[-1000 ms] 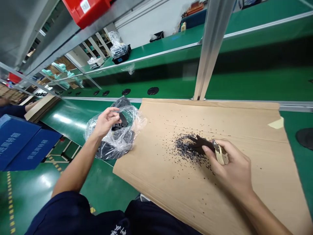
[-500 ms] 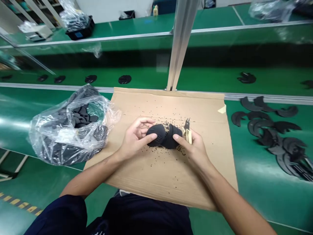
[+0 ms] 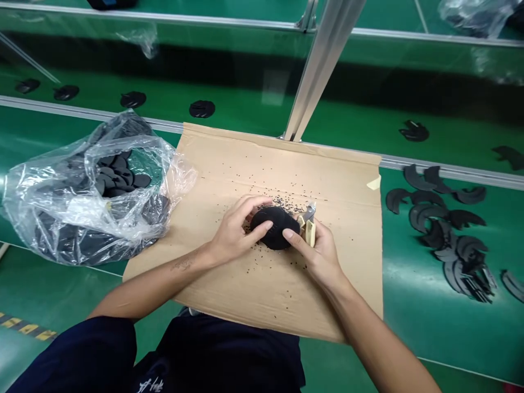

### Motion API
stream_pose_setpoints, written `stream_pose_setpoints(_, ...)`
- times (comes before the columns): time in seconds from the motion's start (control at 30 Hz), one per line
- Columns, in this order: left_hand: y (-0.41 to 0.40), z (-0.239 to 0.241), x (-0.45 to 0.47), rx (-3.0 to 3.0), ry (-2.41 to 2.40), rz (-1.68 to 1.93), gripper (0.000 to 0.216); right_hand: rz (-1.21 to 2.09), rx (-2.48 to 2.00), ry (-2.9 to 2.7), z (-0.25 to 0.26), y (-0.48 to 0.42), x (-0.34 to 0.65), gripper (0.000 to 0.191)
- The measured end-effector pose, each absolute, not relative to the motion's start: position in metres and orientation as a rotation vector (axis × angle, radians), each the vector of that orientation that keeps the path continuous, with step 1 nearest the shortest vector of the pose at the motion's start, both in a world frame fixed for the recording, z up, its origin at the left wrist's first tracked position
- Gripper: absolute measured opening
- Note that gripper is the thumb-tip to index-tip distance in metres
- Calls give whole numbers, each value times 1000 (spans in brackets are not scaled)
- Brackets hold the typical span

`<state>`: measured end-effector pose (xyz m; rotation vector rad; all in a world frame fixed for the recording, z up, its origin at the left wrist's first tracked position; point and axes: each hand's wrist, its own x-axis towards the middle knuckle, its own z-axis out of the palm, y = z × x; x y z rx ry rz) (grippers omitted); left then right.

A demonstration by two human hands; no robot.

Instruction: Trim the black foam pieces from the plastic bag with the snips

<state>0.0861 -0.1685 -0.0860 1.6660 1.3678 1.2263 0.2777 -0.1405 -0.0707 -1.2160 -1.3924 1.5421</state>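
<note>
Black round plastic pieces (image 3: 272, 232) are held between my two hands above the cardboard sheet (image 3: 229, 295), overlapping in one dark stack. My left hand (image 3: 237, 229) grips their left side, thumb on top and fingers behind. On the right side, the thumb of my right hand (image 3: 317, 248) presses against the stack. That same hand also keeps a pair of side cutters (image 3: 310, 226) with cream handles in its palm, tips pointing up and away. Small black scraps (image 3: 282, 202) lie scattered on the cardboard around and under the pieces.
A clear plastic bag (image 3: 82, 218) full of black discs stands at the left. Several curved black pieces (image 3: 450, 229) lie in a loose pile on the green bench at the right. A metal post (image 3: 323, 71) rises behind the cardboard. More black pieces (image 3: 202, 108) sit beyond the rail.
The black pieces, held apart in two groups before, now overlap as one stack. My hands have come closer together. The camera view has tilted downward and turned.
</note>
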Motion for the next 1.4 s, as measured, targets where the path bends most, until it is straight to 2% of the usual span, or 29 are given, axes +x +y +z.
stream_pose_setpoints(0.17,-165,-88,82,1415,1129,1110,35,1372,-1156,-1594,-71,-140,281,31)
stream_pose_setpoints(0.3,-167,-82,76,1767,1192,1138,24,991,-1056,-1833,-70,-139,285,17)
stream_pose_setpoints(0.43,-172,-80,73,2174,1149,1123,19,739,-845,-2040,-72,-137,287,16)
stream_pose_setpoints(0.63,-175,-82,76,2176,1167,1162,25,794,-829,-2050,-74,-139,283,10)
stream_pose_setpoints(0.93,-174,-75,79,1923,1019,1421,30,798,-670,-1937,-80,-145,281,21)
stream_pose_setpoints(1.4,-171,-73,71,1970,916,1360,22,794,-616,-1981,-84,-142,282,23)
